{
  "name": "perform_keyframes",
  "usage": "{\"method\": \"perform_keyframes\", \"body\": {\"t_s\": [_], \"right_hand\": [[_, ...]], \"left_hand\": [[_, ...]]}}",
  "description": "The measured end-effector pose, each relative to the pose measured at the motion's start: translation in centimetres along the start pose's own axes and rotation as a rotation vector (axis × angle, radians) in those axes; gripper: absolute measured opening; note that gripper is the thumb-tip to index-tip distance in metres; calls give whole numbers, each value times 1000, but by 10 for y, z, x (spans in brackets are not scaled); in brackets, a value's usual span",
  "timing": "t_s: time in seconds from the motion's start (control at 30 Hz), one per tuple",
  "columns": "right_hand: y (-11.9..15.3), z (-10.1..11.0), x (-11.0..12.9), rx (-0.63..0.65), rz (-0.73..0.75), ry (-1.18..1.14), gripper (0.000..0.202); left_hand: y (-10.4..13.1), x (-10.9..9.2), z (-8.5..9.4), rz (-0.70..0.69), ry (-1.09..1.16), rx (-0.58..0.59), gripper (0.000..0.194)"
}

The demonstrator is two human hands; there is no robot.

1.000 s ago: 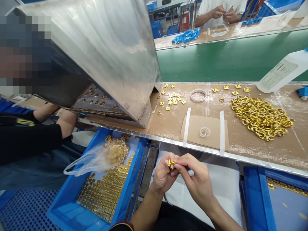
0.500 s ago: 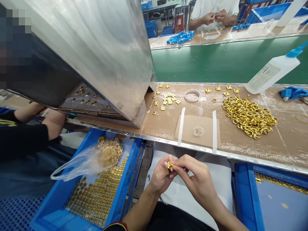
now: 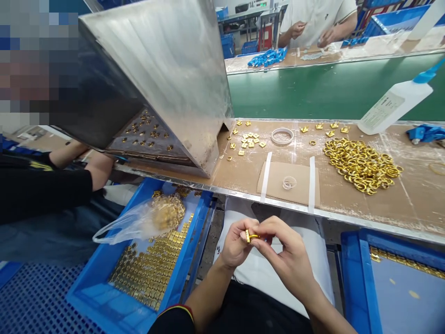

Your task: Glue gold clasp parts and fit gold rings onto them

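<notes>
Over my lap, in front of the bench edge, my left hand [image 3: 238, 243] pinches a small gold piece [image 3: 248, 236] with a flat square face. My right hand [image 3: 283, 243] has thumb and forefinger closed on the gold ring-shaped part [image 3: 255, 236] beside that face. The two hands nearly touch, and the fingers partly cover the gold parts. On the bench above them lies a cardboard pad [image 3: 283, 183] with two white tape strips and a small clear ring [image 3: 289, 183]. A heap of gold rings [image 3: 361, 164] is to the right, and small gold square pieces [image 3: 250, 139] are to the left.
A metal hood [image 3: 163, 69] stands at the left, with another person's arms [image 3: 99, 169] beside it. Blue trays hold gold pieces at lower left [image 3: 83, 283] and lower right [image 3: 359, 278]. A white bottle [image 3: 394, 104] stands tilted. Another person's hands [image 3: 327, 37] are across the green belt [image 3: 313, 88].
The view has shifted, so the hood and left tray appear farther right. More of the gold ring part shows between my fingers. Across the belt, the other person's hands have moved apart.
</notes>
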State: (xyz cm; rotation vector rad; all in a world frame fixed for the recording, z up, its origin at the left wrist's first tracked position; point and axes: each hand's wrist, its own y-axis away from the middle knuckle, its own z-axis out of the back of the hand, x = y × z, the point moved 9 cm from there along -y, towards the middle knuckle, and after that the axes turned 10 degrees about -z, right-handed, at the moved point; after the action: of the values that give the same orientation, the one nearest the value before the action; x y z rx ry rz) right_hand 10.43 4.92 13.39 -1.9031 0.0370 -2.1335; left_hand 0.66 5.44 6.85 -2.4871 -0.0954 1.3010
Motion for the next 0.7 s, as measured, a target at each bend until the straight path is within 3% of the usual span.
{"method": "perform_keyframes", "body": {"t_s": [0.13,0.33,0.53,0.7], "right_hand": [[7,1,-6,0,-103,-128,28],[15,-16,-5,221,-241,-420,33],[12,-14,-4,242,-228,-482,35],[7,-7,-9,189,-161,-463,35]], "left_hand": [[-6,-39,-5,-296,-184,61,44],[1,-84,-20,-577,-548,207,22],[4,-96,-26,-592,-727,260,9],[-3,-91,-22,-487,-734,266,16]]}}
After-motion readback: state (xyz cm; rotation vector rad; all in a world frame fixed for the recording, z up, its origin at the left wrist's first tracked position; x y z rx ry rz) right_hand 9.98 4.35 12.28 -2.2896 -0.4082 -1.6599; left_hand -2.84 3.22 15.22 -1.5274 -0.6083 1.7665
